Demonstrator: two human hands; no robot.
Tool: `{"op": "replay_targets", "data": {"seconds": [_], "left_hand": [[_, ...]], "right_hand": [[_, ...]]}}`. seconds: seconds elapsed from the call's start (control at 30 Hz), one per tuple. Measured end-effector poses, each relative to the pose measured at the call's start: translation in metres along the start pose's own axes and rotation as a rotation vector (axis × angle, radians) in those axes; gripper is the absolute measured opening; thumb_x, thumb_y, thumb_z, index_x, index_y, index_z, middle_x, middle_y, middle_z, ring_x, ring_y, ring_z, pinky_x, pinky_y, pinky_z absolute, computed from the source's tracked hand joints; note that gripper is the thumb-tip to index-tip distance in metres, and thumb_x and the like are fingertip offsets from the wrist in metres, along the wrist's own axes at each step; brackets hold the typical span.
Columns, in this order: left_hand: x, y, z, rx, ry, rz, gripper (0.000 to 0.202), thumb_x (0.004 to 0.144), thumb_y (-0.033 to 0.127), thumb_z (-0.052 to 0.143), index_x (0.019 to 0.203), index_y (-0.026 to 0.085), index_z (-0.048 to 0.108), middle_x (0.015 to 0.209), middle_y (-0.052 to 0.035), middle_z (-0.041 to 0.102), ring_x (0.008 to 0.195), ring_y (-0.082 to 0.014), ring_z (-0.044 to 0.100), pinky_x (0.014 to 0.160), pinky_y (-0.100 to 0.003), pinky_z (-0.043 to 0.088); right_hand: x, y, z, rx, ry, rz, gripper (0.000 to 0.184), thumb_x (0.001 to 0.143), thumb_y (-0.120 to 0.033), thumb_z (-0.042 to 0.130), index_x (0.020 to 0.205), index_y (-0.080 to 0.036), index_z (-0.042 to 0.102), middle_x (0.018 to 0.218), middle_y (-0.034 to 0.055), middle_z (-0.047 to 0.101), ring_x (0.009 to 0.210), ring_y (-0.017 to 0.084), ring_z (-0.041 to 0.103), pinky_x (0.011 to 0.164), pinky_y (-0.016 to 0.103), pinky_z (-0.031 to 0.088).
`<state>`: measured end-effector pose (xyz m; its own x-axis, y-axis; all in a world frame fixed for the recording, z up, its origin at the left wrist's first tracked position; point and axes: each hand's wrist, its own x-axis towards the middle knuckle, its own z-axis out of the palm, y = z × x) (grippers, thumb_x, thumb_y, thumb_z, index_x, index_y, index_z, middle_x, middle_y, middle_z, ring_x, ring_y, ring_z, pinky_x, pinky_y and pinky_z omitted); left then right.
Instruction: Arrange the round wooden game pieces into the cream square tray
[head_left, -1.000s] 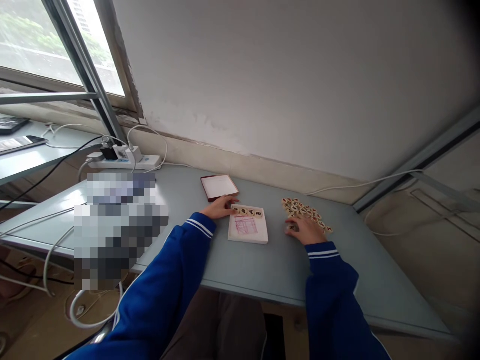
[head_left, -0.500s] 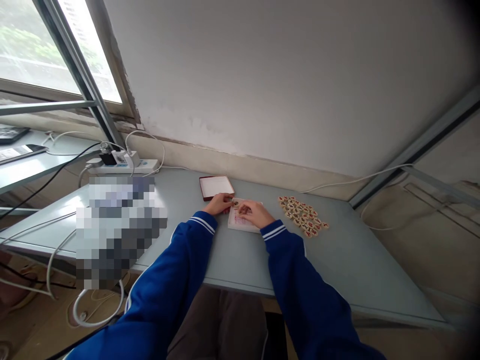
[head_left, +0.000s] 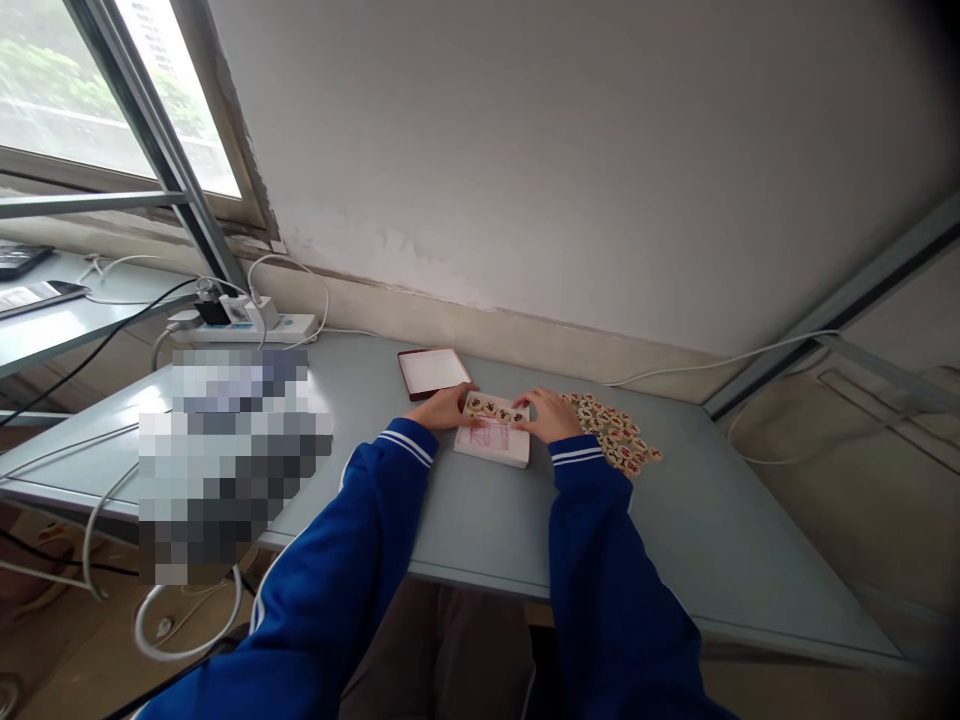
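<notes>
Two changes, Inspector: the right hand [head_left: 551, 413] is no longer lying across the white tray [head_left: 489, 458]; it is now sitting at the tray's right far corner, centre of the frame, so the row of pieces [head_left: 495, 409] along the far edge is showing again; the left hand [head_left: 442, 408] is still bracing the left far corner.

Noted, Operator; finger state, and meaning?

Left fingers are lying nearly straight and close together, gripping nothing; right fingers are curling narrowly at the row's right end; whether they are pinching a piece, I cannot tell. I am judging that the row is being extended from the loose pile [head_left: 622, 440], just right of that hand.

Hidden items?

Piece count and markings are too small to read; a pixelated patch [head_left: 232, 450] is masking the frame's left.
</notes>
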<state>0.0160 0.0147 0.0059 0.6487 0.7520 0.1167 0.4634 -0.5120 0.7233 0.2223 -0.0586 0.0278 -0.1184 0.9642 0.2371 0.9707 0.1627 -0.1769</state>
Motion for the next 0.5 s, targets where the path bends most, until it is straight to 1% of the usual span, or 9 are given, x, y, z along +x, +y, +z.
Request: {"op": "replay_targets", "data": {"seconds": [0.07,0.17,0.27,0.37,0.43,0.5], "left_hand": [[0.0,0.0,0.0,-0.005,-0.058,0.05,0.068,0.056,0.041,0.068,0.114,0.013,0.047,0.084,-0.0036,0.058,0.073,-0.0153,0.053,0.062,-0.022,0.04],[0.002,-0.004,0.001,0.014,-0.051,0.072,0.06,0.059,0.038,0.066,0.11,0.013,0.048,0.086,-0.0041,0.059,0.074,-0.0158,0.053,0.065,-0.023,0.04],[0.004,-0.009,0.003,0.043,-0.011,0.073,0.056,0.061,0.037,0.065,0.109,0.014,0.049,0.081,-0.0032,0.058,0.071,-0.0159,0.052,0.064,-0.024,0.04],[0.004,-0.01,0.005,0.057,0.008,0.083,0.053,0.061,0.037,0.064,0.107,0.014,0.049,0.079,-0.0029,0.058,0.07,-0.0161,0.052,0.064,-0.025,0.041],[0.004,-0.01,0.006,0.063,0.016,0.08,0.053,0.062,0.037,0.064,0.107,0.014,0.049,0.079,-0.0029,0.058,0.07,-0.0161,0.052,0.065,-0.025,0.041],[0.004,-0.009,0.006,0.064,0.022,0.077,0.052,0.062,0.037,0.064,0.106,0.014,0.049,0.08,-0.0029,0.058,0.07,-0.0161,0.052,0.065,-0.026,0.041]], "right_hand": [[-0.003,0.011,-0.002,-0.008,-0.037,0.051,0.024,0.064,-0.032,0.066,0.085,-0.024,0.059,0.086,0.0004,0.056,0.085,0.017,0.05,0.073,0.03,0.033],[-0.003,0.015,0.004,-0.013,-0.047,0.075,0.017,0.066,-0.03,0.064,0.081,-0.024,0.059,0.087,-0.0002,0.056,0.082,0.015,0.05,0.072,0.028,0.032],[0.0,0.008,0.009,-0.067,-0.023,0.103,0.01,0.069,-0.028,0.06,0.078,-0.024,0.059,0.085,-0.0004,0.055,0.083,0.016,0.05,0.073,0.028,0.03],[0.001,-0.002,0.011,-0.082,-0.012,0.091,0.013,0.068,-0.034,0.062,0.077,-0.025,0.059,0.087,-0.0003,0.056,0.087,0.017,0.05,0.075,0.03,0.028],[0.001,-0.006,0.013,-0.075,-0.011,0.076,0.017,0.067,-0.039,0.063,0.075,-0.024,0.059,0.087,-0.0002,0.056,0.086,0.017,0.05,0.074,0.031,0.027],[0.002,-0.009,0.016,-0.095,0.021,0.071,0.016,0.069,-0.038,0.061,0.074,-0.023,0.058,0.086,0.0007,0.057,0.086,0.017,0.049,0.072,0.03,0.027]]}}
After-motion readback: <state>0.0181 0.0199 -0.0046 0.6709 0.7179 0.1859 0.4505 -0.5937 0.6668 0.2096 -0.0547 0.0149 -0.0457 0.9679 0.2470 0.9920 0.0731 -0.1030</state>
